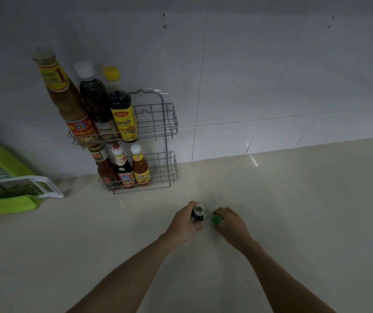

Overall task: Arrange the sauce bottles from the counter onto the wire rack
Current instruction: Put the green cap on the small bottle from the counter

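Two bare forearms reach forward over the pale counter [294,211]. The left hand [182,224] is curled around a dark bottle [198,214] with a pale cap. The right hand [230,224] is wrapped around a green-capped bottle [216,220] just beside it. Both bottles stand upright on the counter, long axes vertical, caps pointing up at the camera. Beyond them the wire rack [165,123] stands against the tiled wall [271,75]. Three small red sauce bottles [122,170] sit upright in the left part of its lower tier. Three tall bottles [95,98] stand above in the upper tier, necks up. At far left lies a green plastic slicer [11,199].
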